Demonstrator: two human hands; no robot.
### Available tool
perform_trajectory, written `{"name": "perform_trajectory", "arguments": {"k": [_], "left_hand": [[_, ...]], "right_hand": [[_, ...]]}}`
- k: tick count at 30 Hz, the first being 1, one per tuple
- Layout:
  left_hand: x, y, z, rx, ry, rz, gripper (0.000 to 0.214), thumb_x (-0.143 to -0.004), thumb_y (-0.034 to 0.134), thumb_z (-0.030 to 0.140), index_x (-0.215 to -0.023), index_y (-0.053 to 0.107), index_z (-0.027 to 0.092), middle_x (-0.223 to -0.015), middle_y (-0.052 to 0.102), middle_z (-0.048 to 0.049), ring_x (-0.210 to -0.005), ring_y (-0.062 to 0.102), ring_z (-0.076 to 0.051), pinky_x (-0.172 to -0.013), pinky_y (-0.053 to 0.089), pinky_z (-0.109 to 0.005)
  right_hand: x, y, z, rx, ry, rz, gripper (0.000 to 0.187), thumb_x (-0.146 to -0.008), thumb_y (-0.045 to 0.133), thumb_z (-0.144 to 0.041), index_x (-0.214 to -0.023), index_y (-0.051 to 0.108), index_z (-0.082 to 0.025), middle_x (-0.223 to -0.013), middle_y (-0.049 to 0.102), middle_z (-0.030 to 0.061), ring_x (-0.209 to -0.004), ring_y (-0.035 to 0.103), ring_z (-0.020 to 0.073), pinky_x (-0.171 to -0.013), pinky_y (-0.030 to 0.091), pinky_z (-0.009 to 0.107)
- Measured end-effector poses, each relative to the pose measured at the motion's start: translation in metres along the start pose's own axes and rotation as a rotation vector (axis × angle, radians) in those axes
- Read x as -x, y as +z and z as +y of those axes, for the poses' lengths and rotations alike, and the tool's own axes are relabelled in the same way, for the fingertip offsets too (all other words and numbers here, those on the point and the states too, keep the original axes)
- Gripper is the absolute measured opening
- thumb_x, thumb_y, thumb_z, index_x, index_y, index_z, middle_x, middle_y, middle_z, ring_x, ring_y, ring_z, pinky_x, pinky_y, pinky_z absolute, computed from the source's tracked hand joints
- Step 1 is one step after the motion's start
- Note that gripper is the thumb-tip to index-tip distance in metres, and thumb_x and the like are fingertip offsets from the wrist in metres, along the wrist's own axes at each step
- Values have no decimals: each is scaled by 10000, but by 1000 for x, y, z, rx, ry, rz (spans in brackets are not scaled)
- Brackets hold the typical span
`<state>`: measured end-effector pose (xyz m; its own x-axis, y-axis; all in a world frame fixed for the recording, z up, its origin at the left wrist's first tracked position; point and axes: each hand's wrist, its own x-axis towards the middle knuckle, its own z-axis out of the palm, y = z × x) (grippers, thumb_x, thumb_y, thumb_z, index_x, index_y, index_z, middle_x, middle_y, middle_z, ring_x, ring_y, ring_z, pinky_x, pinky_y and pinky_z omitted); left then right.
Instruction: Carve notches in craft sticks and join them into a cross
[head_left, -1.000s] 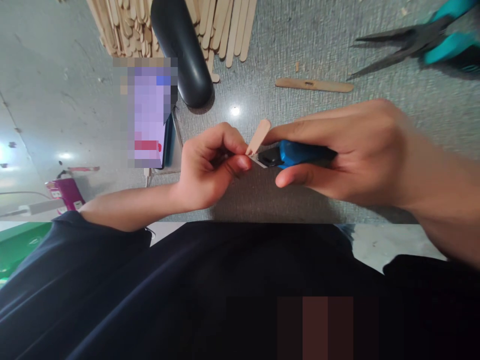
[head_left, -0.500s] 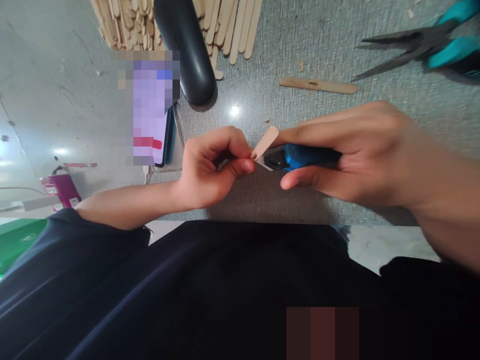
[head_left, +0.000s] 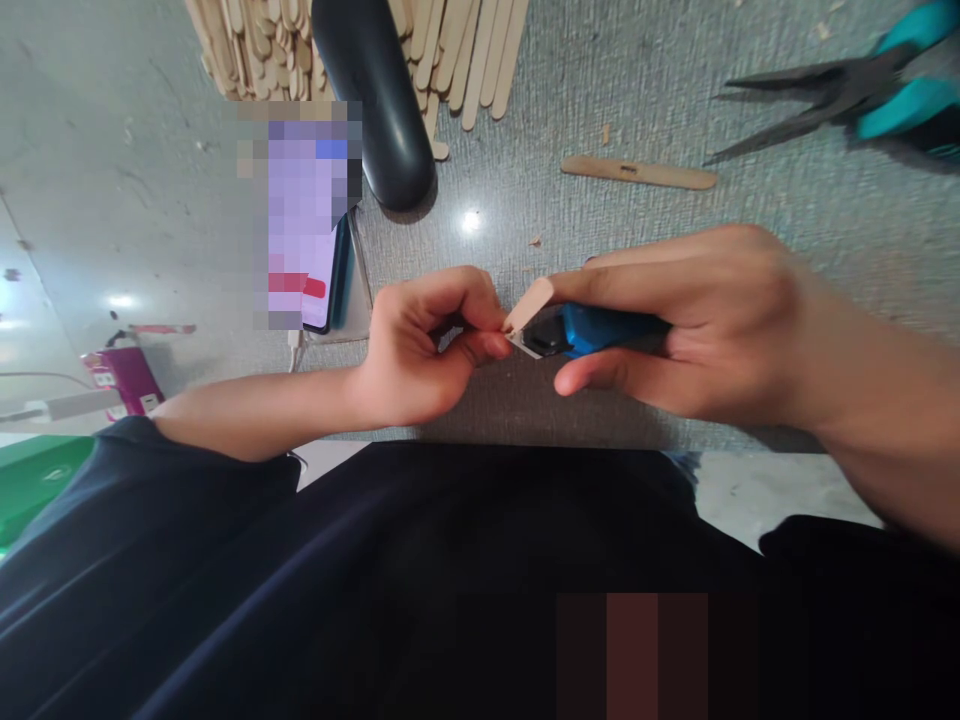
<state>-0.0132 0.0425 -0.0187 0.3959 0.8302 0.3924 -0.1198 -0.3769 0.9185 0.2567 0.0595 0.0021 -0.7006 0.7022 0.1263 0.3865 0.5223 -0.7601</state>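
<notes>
My left hand (head_left: 427,345) is closed in a pinch on a short piece of wooden craft stick (head_left: 527,304), whose rounded end points up to the right. My right hand (head_left: 690,330) is wrapped round a blue utility knife (head_left: 592,328). The knife's short blade meets the stick just beside my left fingertips. Both hands hover over the grey textured table (head_left: 615,110), near its front edge.
A heap of wooden sticks (head_left: 450,50) lies at the back, with a black cylindrical object (head_left: 375,100) across it. One loose stick (head_left: 637,172) and teal-handled pliers (head_left: 840,85) lie at the right. A phone (head_left: 330,270) stands at the left. Small wood chips dot the table.
Both hands with the stick and knife have sunk slightly toward me. The stick's free end now lies closer against my right forefinger.
</notes>
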Motion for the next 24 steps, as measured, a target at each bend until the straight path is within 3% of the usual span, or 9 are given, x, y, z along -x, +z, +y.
{"name": "perform_trajectory", "arguments": {"k": [4, 8, 11, 16, 24], "left_hand": [[1, 0, 0, -8, -12, -3, 253, -1053, 836, 149, -936, 626, 226, -806, 681, 35, -638, 641, -70, -553, 522, -183], [3, 1, -4, -13, -6, 8, 218, -1080, 821, 193, -953, 648, 231, -801, 675, 31, -634, 631, -76, -543, 517, -188], [4, 1, -6, -27, -9, 38, 241, -1116, 843, 347, -981, 673, 243, -811, 665, 34, -615, 618, -77, -534, 521, -207], [6, 0, -7, -87, -112, 40, 407, -1155, 766, 627, -1009, 698, 254, -811, 682, 27, -624, 652, -96, -540, 556, -249], [3, 1, -7, -54, -44, 45, 245, -1156, 783, 463, -1031, 701, 268, -791, 690, 33, -594, 635, -101, -505, 508, -245]], "right_hand": [[1, 2, 1, 7, -75, 55, 559, -1170, 647, -768, -1272, 832, -251, -864, 780, 14, -723, 699, 201, -669, 440, 367], [0, 3, 0, -4, -51, 49, 581, -1161, 632, -801, -1276, 842, -271, -869, 780, 11, -731, 706, 204, -669, 437, 371], [-1, 2, 0, 8, -61, 79, 587, -1168, 609, -811, -1309, 842, -291, -886, 786, -1, -731, 712, 189, -661, 447, 359], [-4, -6, 2, 11, -28, 56, 627, -1153, 563, -872, -1124, 848, -313, -916, 816, -2, -749, 714, 192, -685, 440, 366], [-3, -13, 5, -21, 25, -14, 611, -1145, 596, -856, -1147, 879, -314, -898, 801, 9, -714, 665, 193, -717, 444, 397]]}}
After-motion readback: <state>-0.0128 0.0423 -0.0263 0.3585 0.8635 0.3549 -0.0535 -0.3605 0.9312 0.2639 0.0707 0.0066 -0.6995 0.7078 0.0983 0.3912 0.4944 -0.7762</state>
